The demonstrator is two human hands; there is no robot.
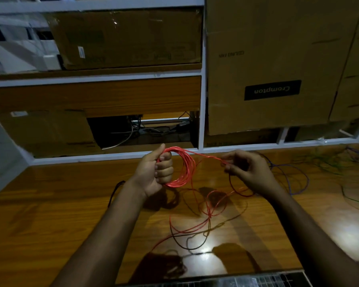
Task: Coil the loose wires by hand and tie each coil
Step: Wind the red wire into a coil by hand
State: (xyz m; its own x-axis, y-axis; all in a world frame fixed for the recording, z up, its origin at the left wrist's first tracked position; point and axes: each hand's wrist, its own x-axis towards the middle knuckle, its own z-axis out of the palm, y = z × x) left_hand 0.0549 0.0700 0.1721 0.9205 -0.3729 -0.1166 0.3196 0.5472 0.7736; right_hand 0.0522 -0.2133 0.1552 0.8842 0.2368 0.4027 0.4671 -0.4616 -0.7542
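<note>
A red coil (pixel 183 166) is gripped upright above the table (pixel 71 204) by the left hand (pixel 155 172); its strand, running rightward, is pinched by the right hand (pixel 247 172).

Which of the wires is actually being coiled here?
The red wire: looped in the left hand, fed by the right hand. The purple wire lies untouched on the table.

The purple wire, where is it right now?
In the head view, the purple wire lies loose on the wooden table, just right of the right hand.
</note>
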